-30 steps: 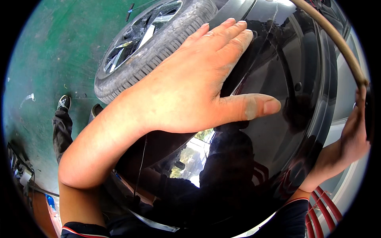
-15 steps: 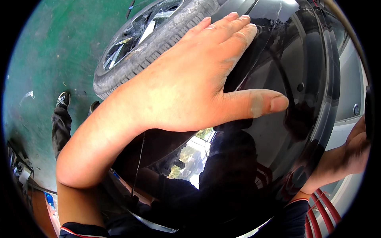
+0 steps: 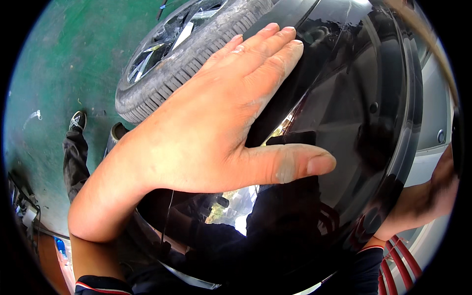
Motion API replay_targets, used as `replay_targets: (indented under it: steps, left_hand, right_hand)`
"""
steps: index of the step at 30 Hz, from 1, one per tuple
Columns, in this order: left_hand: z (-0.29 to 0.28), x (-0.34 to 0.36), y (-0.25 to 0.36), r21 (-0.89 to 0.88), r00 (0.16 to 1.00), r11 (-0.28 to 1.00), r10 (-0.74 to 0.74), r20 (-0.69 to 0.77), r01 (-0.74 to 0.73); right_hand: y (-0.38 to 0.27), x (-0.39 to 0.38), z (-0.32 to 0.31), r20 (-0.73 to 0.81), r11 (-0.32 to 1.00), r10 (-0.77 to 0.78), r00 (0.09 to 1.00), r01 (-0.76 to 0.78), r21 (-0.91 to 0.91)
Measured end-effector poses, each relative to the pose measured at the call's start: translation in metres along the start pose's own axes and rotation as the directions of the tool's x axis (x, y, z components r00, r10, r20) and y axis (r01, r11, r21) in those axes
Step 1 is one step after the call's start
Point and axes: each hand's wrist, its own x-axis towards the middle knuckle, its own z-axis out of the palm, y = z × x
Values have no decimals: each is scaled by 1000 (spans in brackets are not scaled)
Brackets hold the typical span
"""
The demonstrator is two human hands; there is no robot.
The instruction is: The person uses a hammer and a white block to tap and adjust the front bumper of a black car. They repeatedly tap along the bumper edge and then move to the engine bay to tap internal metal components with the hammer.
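My left hand (image 3: 226,128) lies palm down on a glossy black curved vehicle panel (image 3: 359,93), its fingers stretched out and thumb spread to the right. A fine pale line runs along the panel beside it, and reflections cover much of the surface. Directly left of the panel lies a wheel with a worn tyre (image 3: 137,108) and dark-and-silver rim. My right hand (image 3: 442,182) is at the far right edge, mostly cut off, its fingers hidden. A blurred tan curved bar (image 3: 430,39) arcs down toward it along the panel's outer side.
A green floor (image 3: 54,73) fills the left, with a leg in dark trousers and a sneaker (image 3: 77,121). Dark cables and clutter (image 3: 27,211) sit at the lower left. Red bars (image 3: 403,258) and a pale grey surface (image 3: 430,118) show on the right.
My left hand rose slightly, then slid down toward me over the panel. My right hand has dropped toward the right rim, and the tan bar has shifted outward.
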Motion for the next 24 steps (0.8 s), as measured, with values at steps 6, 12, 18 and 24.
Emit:
replay_targets:
  steps: [6, 12, 18, 24]
  left_hand:
    - [2, -1, -2, 18, 1000, 1000, -14, -4, 14]
    - [2, 0, -2, 20, 1000, 999, -27, 13, 26]
    - [3, -1, -2, 24, 999, 999, -44, 4, 44]
    - [8, -2, -4, 15, 999, 999, -40, -11, 40]
  right_hand:
    - [-3, -32, 6, -76, 994, 93, 993, -97, -45]
    - [-2, -34, 8, -86, 993, 108, 990, -111, -42]
    - [-7, -39, 11, -95, 992, 118, 988, -122, -40]
    - [-8, -46, 13, -102, 990, 129, 986, -133, -40]
